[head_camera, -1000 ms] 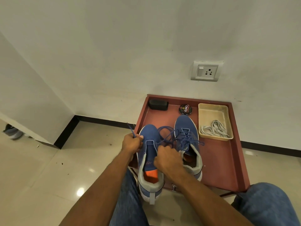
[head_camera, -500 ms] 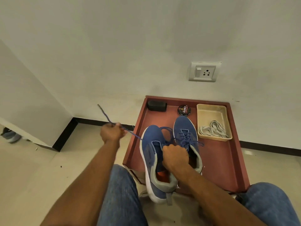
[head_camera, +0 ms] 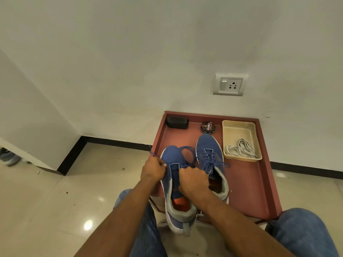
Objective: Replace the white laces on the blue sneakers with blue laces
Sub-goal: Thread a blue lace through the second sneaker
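Two blue sneakers lie on a red-brown tray (head_camera: 263, 182). The right sneaker (head_camera: 210, 151) is laced with blue lace. The left sneaker (head_camera: 173, 158) sits at the tray's near left edge, its heel over the edge. A loose blue lace (head_camera: 187, 152) loops over its toe. My left hand (head_camera: 153, 169) pinches one lace end at the shoe's left side; the tip sticks out beyond my fingers. My right hand (head_camera: 194, 179) grips the lace over the shoe's right eyelets. The white laces (head_camera: 240, 150) lie in a beige tub (head_camera: 239, 127).
A black block (head_camera: 177, 122) and a round polish tin (head_camera: 207, 127) stand at the tray's back edge by the wall. A wall socket (head_camera: 230, 85) is above. My jeans-clad knees flank the tray. Tiled floor extends to the left.
My left hand, which had pulled the lace end out far to the left, has come back to the left side of the shoe. The shoe has straightened under my right hand.
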